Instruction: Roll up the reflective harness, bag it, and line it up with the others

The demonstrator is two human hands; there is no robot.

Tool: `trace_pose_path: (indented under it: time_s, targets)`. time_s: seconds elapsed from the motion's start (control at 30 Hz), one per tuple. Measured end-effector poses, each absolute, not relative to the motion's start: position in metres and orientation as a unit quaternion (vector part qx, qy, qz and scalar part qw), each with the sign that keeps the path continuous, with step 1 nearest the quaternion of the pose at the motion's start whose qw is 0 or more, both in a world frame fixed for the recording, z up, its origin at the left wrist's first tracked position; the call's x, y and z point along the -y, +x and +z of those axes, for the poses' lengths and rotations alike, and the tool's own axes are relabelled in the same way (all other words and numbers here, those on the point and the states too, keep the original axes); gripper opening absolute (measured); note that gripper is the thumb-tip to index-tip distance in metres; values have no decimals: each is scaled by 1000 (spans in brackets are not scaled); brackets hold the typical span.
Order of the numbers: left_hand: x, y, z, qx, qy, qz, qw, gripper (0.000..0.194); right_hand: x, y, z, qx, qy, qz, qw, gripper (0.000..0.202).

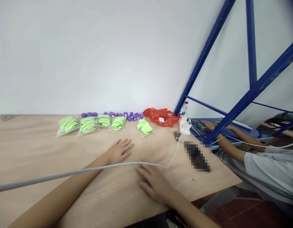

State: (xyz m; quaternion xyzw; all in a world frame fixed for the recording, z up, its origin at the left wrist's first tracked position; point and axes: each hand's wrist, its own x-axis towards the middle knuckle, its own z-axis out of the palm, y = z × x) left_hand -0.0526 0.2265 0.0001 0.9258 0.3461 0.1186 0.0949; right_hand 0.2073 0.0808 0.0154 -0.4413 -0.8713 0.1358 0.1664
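My left hand lies flat on the wooden table, palm down with its fingers spread and nothing in it. To its right, my right hand is slightly blurred over the tabletop near the front edge, fingers stretched out and holding nothing. A white cable runs across the view, passing over my left wrist and close to my right fingertips. Beyond my hands, several clear bags with neon yellow-green reflective bands lie in a row. One such bagged band sits apart on the right.
Purple rolls line the wall behind the bags. A red plastic bag, a water bottle, a white power strip and scissors are at right. Past the blue metal frame, another person's forearms rest at a blue surface.
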Motion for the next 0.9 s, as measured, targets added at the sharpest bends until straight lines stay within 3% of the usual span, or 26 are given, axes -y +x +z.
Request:
trace_pose_path:
  time_s: [0.13, 0.3, 0.67, 0.9]
  targets:
    - [-228, -68, -1, -355, 914, 169, 97, 48, -160, 213, 4, 799, -553, 49, 230, 38]
    - [-243, -74, -5, -353, 912, 184, 98, 47, -212, 229, 6, 756, -605, 6, 251, 35]
    - [-266, -60, -17, -359, 911, 189, 75, 48, -238, 236, -6, 780, -564, 6, 269, 46]
    - [-280, -33, -20, -371, 905, 196, 74, 48, -270, 236, -16, 767, -548, 12, 334, 61]
